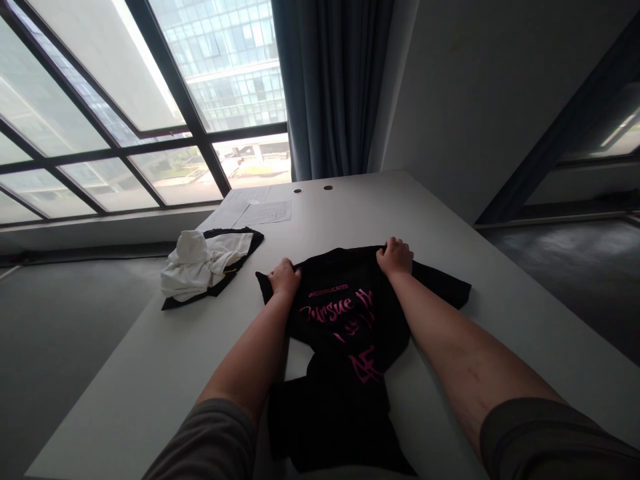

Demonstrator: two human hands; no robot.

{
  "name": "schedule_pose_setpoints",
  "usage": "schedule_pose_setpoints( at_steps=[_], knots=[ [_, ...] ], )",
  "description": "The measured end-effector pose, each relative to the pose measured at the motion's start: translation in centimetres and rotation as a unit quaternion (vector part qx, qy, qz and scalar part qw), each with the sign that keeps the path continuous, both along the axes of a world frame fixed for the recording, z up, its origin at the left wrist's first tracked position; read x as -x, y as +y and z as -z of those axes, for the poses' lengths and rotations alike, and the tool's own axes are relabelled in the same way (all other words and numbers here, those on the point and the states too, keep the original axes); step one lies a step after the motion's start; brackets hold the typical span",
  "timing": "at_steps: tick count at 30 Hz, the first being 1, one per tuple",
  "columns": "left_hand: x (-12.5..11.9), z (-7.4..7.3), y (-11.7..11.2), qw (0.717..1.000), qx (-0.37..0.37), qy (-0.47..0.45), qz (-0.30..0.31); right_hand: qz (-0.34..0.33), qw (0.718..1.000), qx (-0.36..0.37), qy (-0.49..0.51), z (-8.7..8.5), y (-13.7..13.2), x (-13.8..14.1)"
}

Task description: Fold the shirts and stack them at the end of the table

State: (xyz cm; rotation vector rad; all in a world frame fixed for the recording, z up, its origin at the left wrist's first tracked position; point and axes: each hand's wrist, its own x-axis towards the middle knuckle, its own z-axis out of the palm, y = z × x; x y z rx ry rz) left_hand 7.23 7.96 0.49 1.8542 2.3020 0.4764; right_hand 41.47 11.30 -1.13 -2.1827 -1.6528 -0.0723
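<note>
A black T-shirt [345, 333] with pink lettering lies across the white table, its lower part bunched and hanging toward me. My left hand [285, 277] is closed on the shirt near its far left corner. Farther right, my right hand [396, 257] grips the far edge, fingers curled over the cloth. One sleeve stretches out flat beyond my right hand. Folds cross the middle of the shirt and break up the print.
Left of the shirt, a crumpled white garment [207, 260] rests on a black one [233, 270]. Sheets of paper [265, 212] lie at the far left of the table [370, 213]. Two round cable holes sit near its far edge. Behind are a blue curtain [335, 87] and windows.
</note>
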Motion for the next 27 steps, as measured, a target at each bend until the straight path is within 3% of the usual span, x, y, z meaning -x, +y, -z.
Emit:
schedule_pose_setpoints(
  at_steps=[9, 27],
  knots=[
    [0.1, 0.6, 2.2, 0.999, 0.017, 0.045, 0.012, -0.016, 0.999, 0.050, -0.006, 0.3, 0.4, -0.4],
    [0.5, 1.0, 9.1, 0.998, 0.017, 0.056, 0.011, -0.039, 0.998, 0.053, 0.010, 0.4, 3.6, -1.0]
  ],
)
